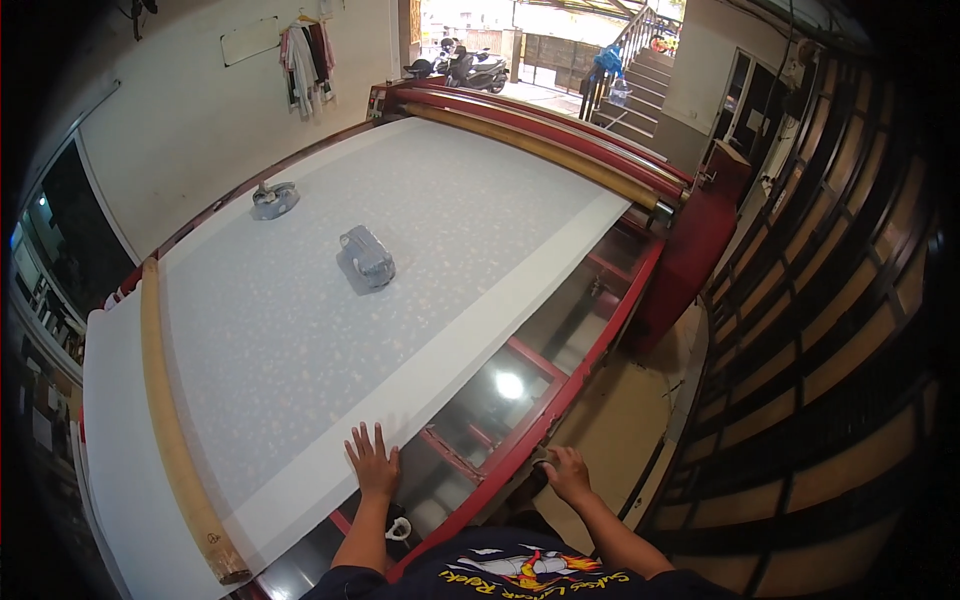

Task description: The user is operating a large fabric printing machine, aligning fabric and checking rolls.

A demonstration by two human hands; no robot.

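Note:
My left hand (pixel 373 465) lies flat with fingers spread on the white border of a wide sheet (pixel 440 385), close to its near edge. The sheet's middle carries a pale grey, finely speckled pattern. My right hand (pixel 568 475) is off to the right, beyond the red machine frame's edge, its fingers curled round something small and dark that I cannot make out. Two bundles wrapped in greyish plastic rest on the sheet: a blocky bundle (pixel 368 257) near the middle and a rounder bundle (pixel 274 201) farther left.
A cardboard tube (pixel 180 430) lies across the sheet's left end. At the far end run a tan roller (pixel 530 152) and red bars. The red frame (pixel 540 425) edges the machine on my side. Dark slatted panels (pixel 800 350) stand at right; a motorbike (pixel 470 68) is outside.

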